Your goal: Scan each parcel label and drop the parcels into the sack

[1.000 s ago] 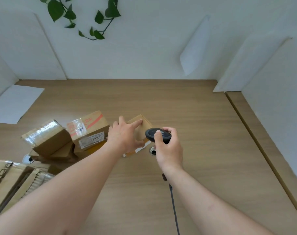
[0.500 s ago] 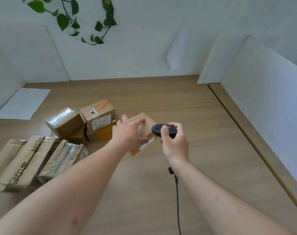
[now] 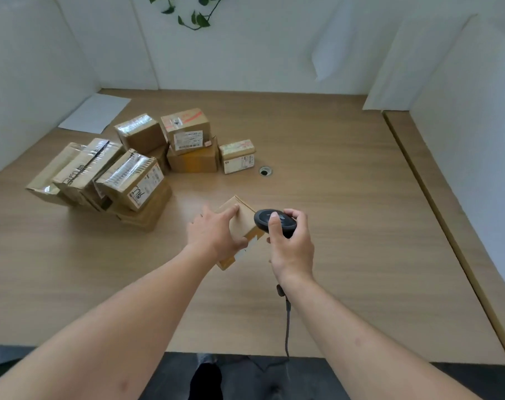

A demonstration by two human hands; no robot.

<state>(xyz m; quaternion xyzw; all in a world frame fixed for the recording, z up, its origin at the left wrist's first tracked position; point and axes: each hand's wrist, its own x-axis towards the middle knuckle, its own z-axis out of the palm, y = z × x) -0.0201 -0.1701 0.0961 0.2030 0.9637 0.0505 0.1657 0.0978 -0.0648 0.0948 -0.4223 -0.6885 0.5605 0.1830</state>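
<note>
tabletop (image 3: 346,197) of pale wood fills most of the frame, walled by white panels (image 3: 470,111) at the back and right. pile of taped cardboard parcels (image 3: 135,171) sits in the upper left, several showing white labels, with one small labelled box (image 3: 237,156) at the pile's right end, just beside a round cable hole (image 3: 265,170). white sheet of paper (image 3: 95,113) lies further up left, well apart from the hands. at centre frame the left hand (image 3: 216,233) grips a small cardboard parcel (image 3: 239,223), fingers spread over its top and thumb curled on the near side, a white label partly showing beneath. the right hand (image 3: 291,243) is wrapped round a black handheld scanner (image 3: 274,220), thumb on top, its head touching or just beside the parcel's right edge. the scanner's cable (image 3: 287,321) runs down toward the lower edge.
</note>
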